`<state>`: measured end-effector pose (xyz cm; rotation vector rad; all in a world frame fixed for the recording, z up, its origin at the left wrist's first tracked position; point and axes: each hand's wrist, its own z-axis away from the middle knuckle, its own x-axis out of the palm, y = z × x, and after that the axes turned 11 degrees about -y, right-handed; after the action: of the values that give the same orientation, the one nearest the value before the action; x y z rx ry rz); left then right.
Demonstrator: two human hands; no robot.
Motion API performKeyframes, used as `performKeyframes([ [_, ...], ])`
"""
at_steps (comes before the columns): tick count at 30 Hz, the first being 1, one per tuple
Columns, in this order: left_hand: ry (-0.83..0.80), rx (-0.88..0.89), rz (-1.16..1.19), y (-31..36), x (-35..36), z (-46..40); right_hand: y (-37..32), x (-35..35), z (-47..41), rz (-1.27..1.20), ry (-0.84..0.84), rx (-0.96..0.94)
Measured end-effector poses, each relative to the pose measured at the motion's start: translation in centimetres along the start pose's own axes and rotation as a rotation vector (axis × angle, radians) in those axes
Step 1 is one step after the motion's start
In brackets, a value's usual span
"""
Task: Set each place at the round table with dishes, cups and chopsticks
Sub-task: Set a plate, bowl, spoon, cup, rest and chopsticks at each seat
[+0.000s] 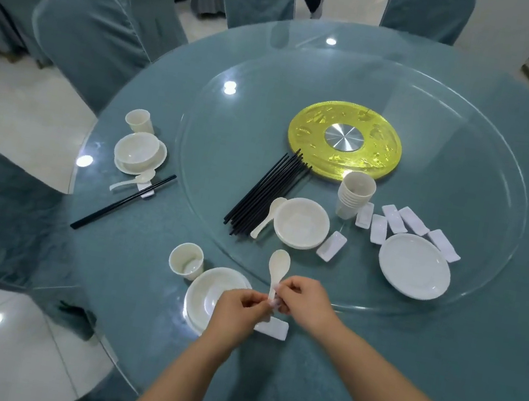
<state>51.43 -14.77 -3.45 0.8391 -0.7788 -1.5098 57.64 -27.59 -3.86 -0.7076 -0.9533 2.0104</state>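
Both hands meet over the near table edge. My right hand and my left hand pinch the handle of a cream spoon, its bowl pointing away from me. Below them lie a white chopstick rest and a bowl on a plate, partly hidden by my left hand, with a cup beside it. A set place at the left has a cup, a bowl on a plate, a spoon and black chopsticks.
On the glass turntable lie a bundle of black chopsticks, a bowl with a spoon, stacked cups, several white rests and a plate. Covered chairs ring the table.
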Motion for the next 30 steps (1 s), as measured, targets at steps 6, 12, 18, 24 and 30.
performKeyframes([
  [6, 0.015, -0.098, 0.157, -3.9, 0.9, 1.4, 3.4, 1.7, 0.2, 0.03, -0.049, 0.093],
  [12, 0.022, -0.177, 0.228, -7.0, 1.4, 2.2, 6.1, 2.2, 0.4, 0.131, -0.094, 0.116],
  [18, 0.071, -0.25, 0.283, -9.0, 1.7, 2.2, 7.7, 1.1, 0.5, 0.609, 0.037, 0.043],
  [24, 0.094, -0.287, 0.275, -9.6, 1.4, 1.8, 8.7, 1.1, 0.4, 0.821, 0.068, -0.052],
  [30, 0.104, -0.298, 0.24, -10.1, 1.5, 1.5, 9.2, 1.3, 0.1, 0.851, 0.048, -0.06],
])
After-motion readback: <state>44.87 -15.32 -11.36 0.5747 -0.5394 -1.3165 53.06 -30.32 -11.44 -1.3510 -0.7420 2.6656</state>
